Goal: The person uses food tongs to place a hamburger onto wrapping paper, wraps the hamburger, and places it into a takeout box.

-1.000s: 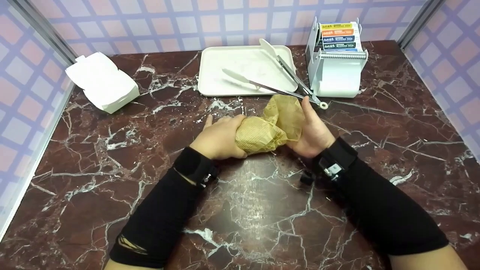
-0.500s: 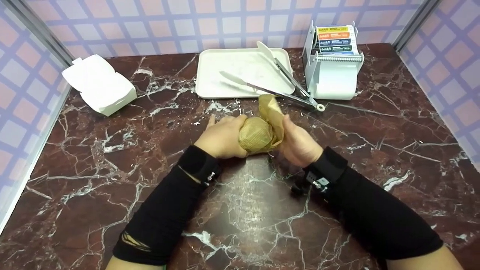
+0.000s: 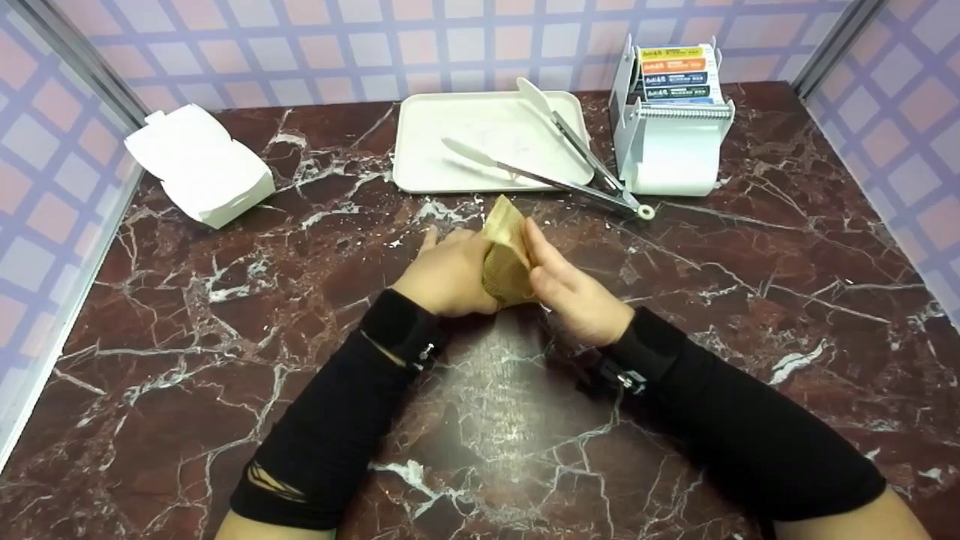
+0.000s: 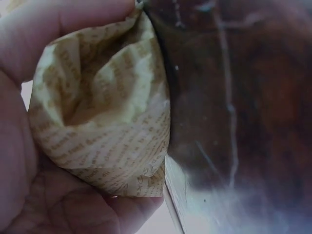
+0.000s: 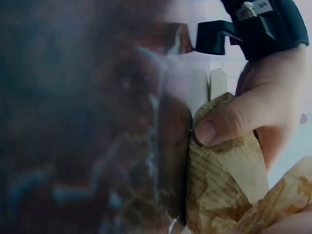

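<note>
A rounded bundle in yellow-brown printed paper (image 3: 508, 279) rests on the marble-patterned table, its contents hidden. My left hand (image 3: 446, 276) grips it from the left, fingers and thumb around its side. In the left wrist view the near end of the wrapping paper (image 4: 112, 141) is creased inward like a pocket. At the bundle's right end a loose paper flap (image 3: 504, 217) stands up. The fairly straight fingers of my right hand (image 3: 581, 296) press this flap toward the bundle. The right wrist view shows my left thumb (image 5: 212, 130) lying on the paper.
Behind the hands lies a cream tray (image 3: 420, 176), with spread metal tongs (image 3: 559, 180) lying across it. At the back right stands a dispenser (image 3: 679, 150) with a white roll and colored label boxes. An opened white carton (image 3: 206, 169) sits at the back left.
My right hand has moved left, pushing the loose paper flap from the right up against the bundle. My left hand keeps its grip and has barely moved.
</note>
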`<state>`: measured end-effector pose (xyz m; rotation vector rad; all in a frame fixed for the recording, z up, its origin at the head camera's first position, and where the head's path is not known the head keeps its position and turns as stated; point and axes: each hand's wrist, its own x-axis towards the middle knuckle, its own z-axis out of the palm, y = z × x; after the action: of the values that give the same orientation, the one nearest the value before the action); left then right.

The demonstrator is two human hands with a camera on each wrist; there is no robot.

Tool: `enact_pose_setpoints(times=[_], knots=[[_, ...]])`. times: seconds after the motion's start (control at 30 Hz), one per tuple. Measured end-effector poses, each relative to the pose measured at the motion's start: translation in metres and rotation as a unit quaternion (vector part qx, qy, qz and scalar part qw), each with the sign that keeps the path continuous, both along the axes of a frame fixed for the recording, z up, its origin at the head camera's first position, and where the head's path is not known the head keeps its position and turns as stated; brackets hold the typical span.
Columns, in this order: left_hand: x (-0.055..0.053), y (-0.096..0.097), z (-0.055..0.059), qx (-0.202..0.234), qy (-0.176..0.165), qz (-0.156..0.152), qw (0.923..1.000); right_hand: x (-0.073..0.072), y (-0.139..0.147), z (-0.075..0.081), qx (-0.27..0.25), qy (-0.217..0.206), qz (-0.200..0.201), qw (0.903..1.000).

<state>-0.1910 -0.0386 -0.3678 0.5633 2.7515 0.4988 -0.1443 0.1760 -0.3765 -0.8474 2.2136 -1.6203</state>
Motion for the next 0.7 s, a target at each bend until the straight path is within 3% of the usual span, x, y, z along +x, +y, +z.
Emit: enact_pose_setpoints(times=[0.2,0.47,0.7], knots=[[0.001,0.002,0.002,-0.013,-0.008,-0.026,0.9995,0.003,-0.005,0.001,0.023,0.005,0.014,0.9996],[0.005,0.005,0.003,-0.041,0.002,-0.059,0.9974,0.006,-0.009,0.007,0.073,-0.024,0.007,0.9970],[0.004,0.001,0.001,0.006,-0.010,-0.048,0.9988,-0.010,0.003,0.011,0.068,-0.006,-0.019,0.9975]])
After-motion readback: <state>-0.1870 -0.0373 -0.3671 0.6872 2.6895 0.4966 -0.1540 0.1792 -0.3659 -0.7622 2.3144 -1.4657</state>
